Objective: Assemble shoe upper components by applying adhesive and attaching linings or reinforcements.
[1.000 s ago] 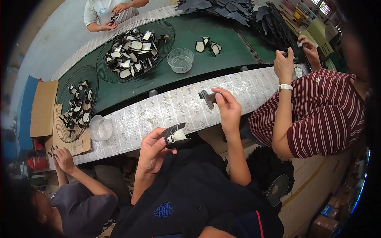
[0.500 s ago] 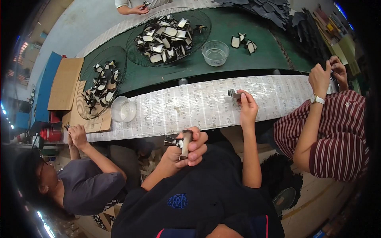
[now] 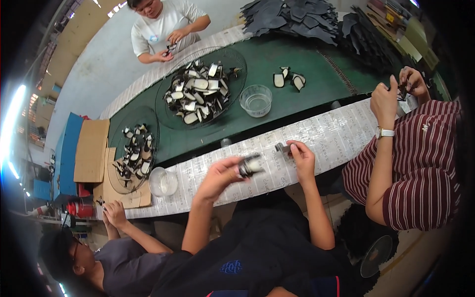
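Note:
My left hand is closed round a black-and-pale piece that looks like a shoe heel, smeared by motion. It is held above the white paper-covered table edge. To its right, my right hand pinches a small dark grey piece between thumb and fingers; its exact kind is unclear. Ahead on the green table top, a big wire basket is heaped with similar black heels with white faces. Beside it stands a clear plastic tub.
A smaller wire basket of heels lies at left by cardboard and another clear tub. A few heels lie loose; dark sheets pile up behind. People work at left, right and opposite.
The view has tilted up, showing more of the person opposite. My left hand has carried the heel away from my chest, out over the white strip. The right hand keeps its pinch.

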The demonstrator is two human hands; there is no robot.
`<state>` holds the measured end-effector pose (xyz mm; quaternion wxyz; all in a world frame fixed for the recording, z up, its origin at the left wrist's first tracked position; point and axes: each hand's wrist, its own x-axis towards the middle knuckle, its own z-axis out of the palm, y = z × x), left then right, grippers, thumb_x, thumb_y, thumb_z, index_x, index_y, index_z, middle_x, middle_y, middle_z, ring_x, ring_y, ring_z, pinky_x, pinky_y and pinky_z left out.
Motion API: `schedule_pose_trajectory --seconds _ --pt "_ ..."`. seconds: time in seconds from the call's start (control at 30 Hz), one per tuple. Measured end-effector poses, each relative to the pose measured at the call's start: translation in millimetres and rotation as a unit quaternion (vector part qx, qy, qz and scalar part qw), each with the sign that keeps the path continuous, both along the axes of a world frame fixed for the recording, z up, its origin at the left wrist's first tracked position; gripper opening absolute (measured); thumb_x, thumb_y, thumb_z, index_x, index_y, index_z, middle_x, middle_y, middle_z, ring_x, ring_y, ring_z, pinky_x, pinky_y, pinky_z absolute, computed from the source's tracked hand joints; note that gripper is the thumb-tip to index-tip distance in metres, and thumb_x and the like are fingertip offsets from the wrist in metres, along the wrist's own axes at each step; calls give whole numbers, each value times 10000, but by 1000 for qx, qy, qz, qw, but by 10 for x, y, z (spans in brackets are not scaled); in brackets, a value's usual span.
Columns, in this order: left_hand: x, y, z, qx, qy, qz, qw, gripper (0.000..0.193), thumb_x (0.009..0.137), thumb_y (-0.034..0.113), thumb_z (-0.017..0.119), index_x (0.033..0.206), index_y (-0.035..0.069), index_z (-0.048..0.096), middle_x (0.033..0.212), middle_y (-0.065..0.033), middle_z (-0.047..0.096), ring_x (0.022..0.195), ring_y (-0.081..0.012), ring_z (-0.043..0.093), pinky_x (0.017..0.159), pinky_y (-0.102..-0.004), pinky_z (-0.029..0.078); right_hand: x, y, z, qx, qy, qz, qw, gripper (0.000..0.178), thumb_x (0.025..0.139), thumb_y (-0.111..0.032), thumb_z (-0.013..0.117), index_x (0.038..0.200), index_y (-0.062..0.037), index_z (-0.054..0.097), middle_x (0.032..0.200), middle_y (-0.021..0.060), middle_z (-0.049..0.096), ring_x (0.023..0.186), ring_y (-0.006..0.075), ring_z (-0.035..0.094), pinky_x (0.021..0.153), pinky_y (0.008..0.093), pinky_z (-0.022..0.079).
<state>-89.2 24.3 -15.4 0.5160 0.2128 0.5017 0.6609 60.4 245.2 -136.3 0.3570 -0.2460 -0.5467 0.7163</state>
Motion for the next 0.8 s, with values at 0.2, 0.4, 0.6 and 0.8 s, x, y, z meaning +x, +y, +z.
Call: schedule_pose_trajectory --seconds 0.2,0.4,0.6,0.8 --pt "-1605 793 211 20 228 216 949 395 963 259 584 1208 -50 569 860 -35 623 740 -94 593 765 -258 539 -2 -7 37 -9 26 16 999 191 953 -107 597 1085 17 659 975 20 649 814 67 574 737 214 467" --pt "-2053 1420 -194 -89 547 341 759 426 922 267 637 1195 -54 572 1114 -197 650 978 -268 657 837 -354 502 -5 39 -14 3 22 17 1000 183 951 -108 599 1071 12 669 949 5 646 830 60 570 750 205 463" --pt "-1415 2277 -414 6 714 159 682 294 857 142 650 1102 -19 625 1093 -202 648 1030 -354 619 890 -413 484 15 46 -15 9 6 24 1000 197 954 -138 604 1061 12 674 909 0 652 803 56 570 716 204 461" --pt "-1229 3292 -612 -261 781 21 567 501 768 338 683 1116 -16 619 1016 -208 684 1010 -370 636 941 -549 416 4 -1 -29 -7 9 16 1000 216 955 -159 606 1083 3 674 915 17 668 785 74 584 726 218 476"
